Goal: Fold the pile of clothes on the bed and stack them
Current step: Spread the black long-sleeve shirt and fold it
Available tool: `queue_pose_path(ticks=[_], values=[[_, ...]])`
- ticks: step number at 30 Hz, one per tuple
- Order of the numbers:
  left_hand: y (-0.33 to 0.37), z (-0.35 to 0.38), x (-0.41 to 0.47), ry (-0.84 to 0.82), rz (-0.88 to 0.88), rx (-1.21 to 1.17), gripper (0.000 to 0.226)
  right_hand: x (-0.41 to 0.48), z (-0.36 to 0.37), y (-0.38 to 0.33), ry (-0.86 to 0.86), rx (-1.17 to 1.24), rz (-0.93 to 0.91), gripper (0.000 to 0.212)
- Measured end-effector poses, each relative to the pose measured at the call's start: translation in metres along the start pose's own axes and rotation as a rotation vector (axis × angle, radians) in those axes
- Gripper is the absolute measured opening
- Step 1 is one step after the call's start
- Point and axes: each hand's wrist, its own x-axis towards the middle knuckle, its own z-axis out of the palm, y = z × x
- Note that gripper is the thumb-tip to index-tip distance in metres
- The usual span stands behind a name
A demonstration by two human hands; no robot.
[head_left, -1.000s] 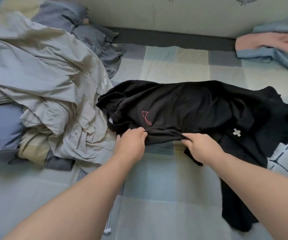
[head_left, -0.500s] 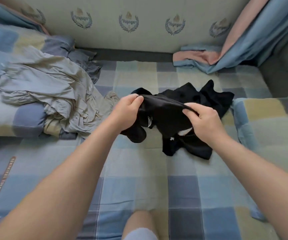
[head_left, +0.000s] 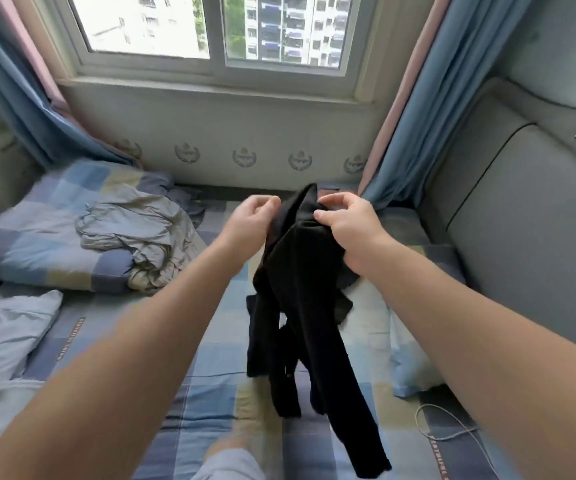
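A black garment (head_left: 300, 306) hangs bunched in the air over the checked bed (head_left: 207, 393), its lower end trailing toward me. My right hand (head_left: 345, 226) is closed on its top, thumb and fingers pinching the cloth. My left hand (head_left: 250, 223) is just left of the top edge, fingers curled and pinched at the fabric; blur hides how firm the grip is. A crumpled grey garment (head_left: 137, 233) lies on the folded checked quilt (head_left: 37, 237) at the left.
A window and wall close off the far side, with blue curtains (head_left: 414, 133) at both ends. A grey padded headboard (head_left: 521, 220) stands on the right. A pale pillow (head_left: 400, 351) and white cable (head_left: 445, 427) lie at the right, and light bedding (head_left: 6, 334) at the left.
The black garment came up off the bed and now hangs from my raised hands. My view tilted up from the mattress to take in the window.
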Motion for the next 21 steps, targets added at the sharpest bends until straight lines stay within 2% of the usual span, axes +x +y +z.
queue_pose_path(ticks=[2, 4, 5, 6, 9, 10, 13, 15, 16, 18, 20, 21], values=[[0.027, 0.002, -0.039, -0.19, 0.007, -0.032, 0.041, -0.022, -0.003, -0.026, 0.021, 0.056, -0.002, 0.013], [0.043, 0.002, -0.071, -0.377, 0.04, -0.037, 0.036, -0.043, -0.003, -0.051, 0.021, 0.091, -0.054, 0.014], [0.048, 0.001, -0.08, -0.403, 0.077, 0.001, 0.037, -0.054, -0.002, -0.064, 0.02, 0.116, -0.097, 0.015], [0.051, 0.001, -0.086, -0.366, 0.132, 0.059, 0.037, -0.065, -0.001, -0.075, 0.021, 0.15, -0.14, 0.015], [0.074, -0.017, -0.094, -0.154, 0.261, 0.215, 0.014, -0.096, 0.002, -0.108, -0.003, 0.262, -0.273, 0.017], [0.086, -0.029, -0.096, -0.111, 0.284, 0.219, 0.016, -0.107, 0.003, -0.114, -0.03, 0.274, -0.316, 0.022], [0.121, -0.068, -0.1, -0.033, 0.308, 0.118, 0.017, -0.139, 0.008, -0.112, -0.095, 0.188, -0.39, 0.056], [0.142, -0.089, -0.103, 0.019, 0.268, -0.026, 0.016, -0.159, 0.023, -0.093, -0.137, -0.004, -0.306, 0.081], [0.152, -0.098, -0.104, 0.034, 0.233, -0.106, 0.016, -0.169, 0.036, -0.079, -0.179, -0.078, -0.241, 0.085], [0.171, -0.114, -0.108, 0.024, 0.18, -0.236, 0.013, -0.179, 0.064, -0.048, -0.211, -0.213, -0.126, 0.067], [0.183, -0.131, -0.11, 0.019, 0.184, -0.29, 0.01, -0.186, 0.085, -0.023, -0.166, -0.34, -0.089, 0.036], [0.185, -0.14, -0.11, 0.029, 0.19, -0.284, 0.01, -0.186, 0.091, -0.014, -0.139, -0.374, -0.099, 0.027]])
